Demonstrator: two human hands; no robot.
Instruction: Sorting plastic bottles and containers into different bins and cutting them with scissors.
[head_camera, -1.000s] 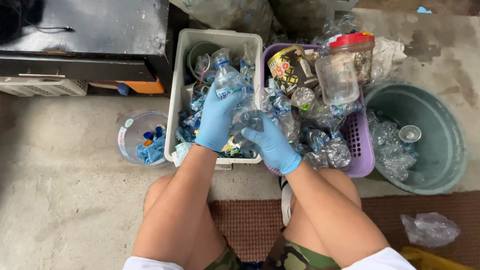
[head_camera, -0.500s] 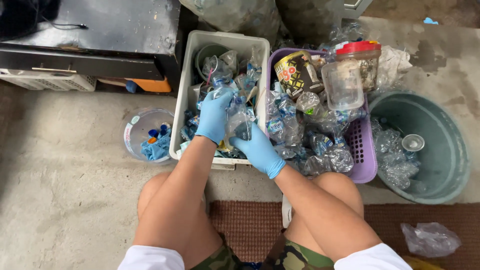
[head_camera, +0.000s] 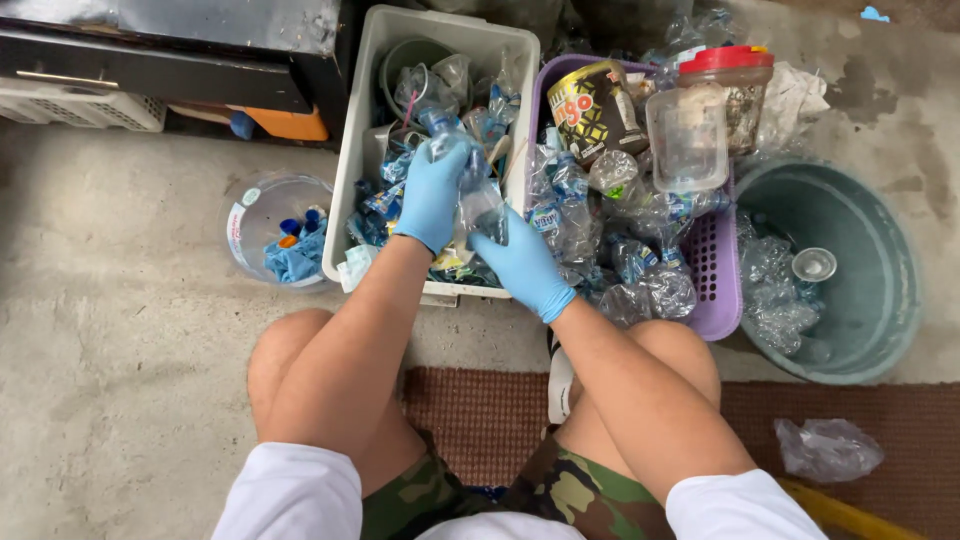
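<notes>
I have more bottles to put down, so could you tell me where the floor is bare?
Bare concrete floor lies left of the small clear tub. The white bin and purple basket are crammed.

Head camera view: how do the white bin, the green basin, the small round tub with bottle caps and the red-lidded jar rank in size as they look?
1. white bin and green basin: too alike to rank
2. small round tub
3. red-lidded jar

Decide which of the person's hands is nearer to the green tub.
Right. The right hand holds the clear bottle's lower end, closer to the green tub; the left hand grips farther away.
</notes>
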